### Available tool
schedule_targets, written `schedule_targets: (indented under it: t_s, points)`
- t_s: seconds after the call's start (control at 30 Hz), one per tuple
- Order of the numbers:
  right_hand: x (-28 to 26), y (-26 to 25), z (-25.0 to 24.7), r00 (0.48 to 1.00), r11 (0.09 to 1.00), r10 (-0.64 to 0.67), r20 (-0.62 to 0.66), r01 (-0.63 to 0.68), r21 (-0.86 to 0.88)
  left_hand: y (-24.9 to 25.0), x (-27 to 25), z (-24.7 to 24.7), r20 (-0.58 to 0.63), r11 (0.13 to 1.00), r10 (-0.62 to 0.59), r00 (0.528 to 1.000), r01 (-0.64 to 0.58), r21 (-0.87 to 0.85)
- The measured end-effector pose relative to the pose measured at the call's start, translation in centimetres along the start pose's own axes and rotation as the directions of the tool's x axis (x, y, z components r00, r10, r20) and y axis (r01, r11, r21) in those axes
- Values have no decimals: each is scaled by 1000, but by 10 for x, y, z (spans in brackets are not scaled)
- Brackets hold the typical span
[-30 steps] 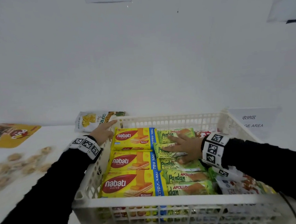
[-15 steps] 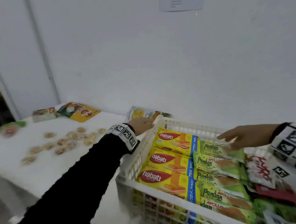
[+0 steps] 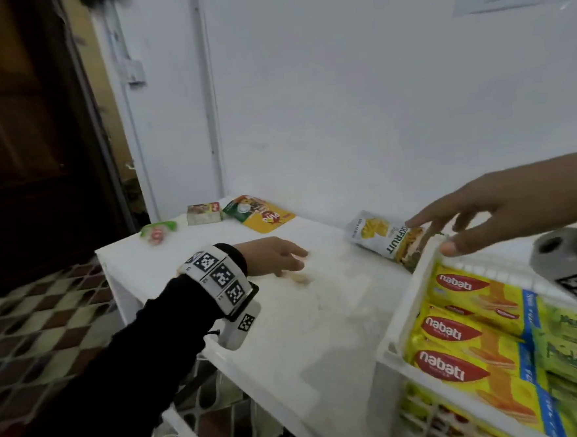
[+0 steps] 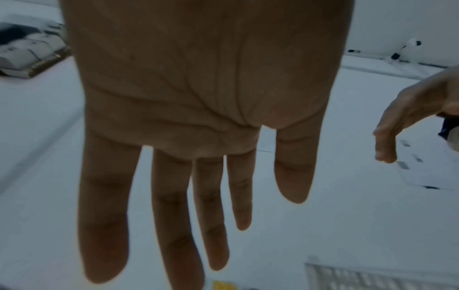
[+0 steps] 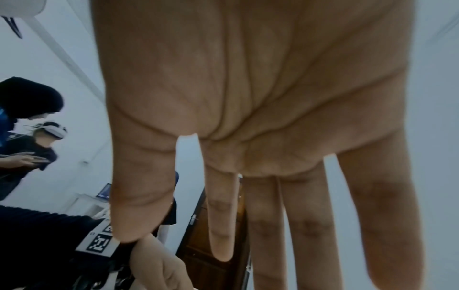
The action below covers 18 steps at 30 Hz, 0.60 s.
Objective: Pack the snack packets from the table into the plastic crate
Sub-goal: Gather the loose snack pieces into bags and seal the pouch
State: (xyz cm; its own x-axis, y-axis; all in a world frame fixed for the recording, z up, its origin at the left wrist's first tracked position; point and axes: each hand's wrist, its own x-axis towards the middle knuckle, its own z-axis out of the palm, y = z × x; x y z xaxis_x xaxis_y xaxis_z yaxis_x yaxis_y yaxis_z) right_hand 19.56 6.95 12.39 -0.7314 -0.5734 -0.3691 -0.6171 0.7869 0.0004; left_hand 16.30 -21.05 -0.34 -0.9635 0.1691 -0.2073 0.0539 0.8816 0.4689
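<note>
**Crate part-filled, both hands held open over the table**

Nearest the camera, at the right of the head view, the white plastic crate [image 3: 406,316] is sitting on the white table [image 3: 322,335] and is holding snack packets laid flat: three yellow Nabati wafer packets [image 3: 461,360] are lying one behind the other along its left side, and green Pandan packets [image 3: 576,351] are lying just beside them to the right. Lower layers are showing blurred through the crate's slotted front wall.

Left of the crate, the left hand [image 3: 276,256] is reaching out low over the tabletop with straight, spread fingers, gripping nothing; whether its fingertips are touching the small pale piece [image 3: 300,278] below them cannot be told. Over the crate's far left corner, the right hand [image 3: 491,211] is hovering open and empty, fingers extended, its forefinger pointing at a jackfruit chips packet [image 3: 384,237] lying on the table just behind that corner.

Farther back, toward the table's far end, a yellow packet [image 3: 263,216], a small box [image 3: 204,213] and a green wrapped sweet [image 3: 158,230] are lying well apart from the crate.
</note>
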Motion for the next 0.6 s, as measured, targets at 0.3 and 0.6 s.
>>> schedule_targets:
  t_s: [0.3,0.6]
  points:
    - [177,-139,-62,999,988,9,-33,-14,-152,-202,-18,-73,-195,969,-240,951,245,1]
    - [356,-203,-67,997,994,56,-49,-60,-87,-334,11,-97,-265,919,-392,881,391,-61]
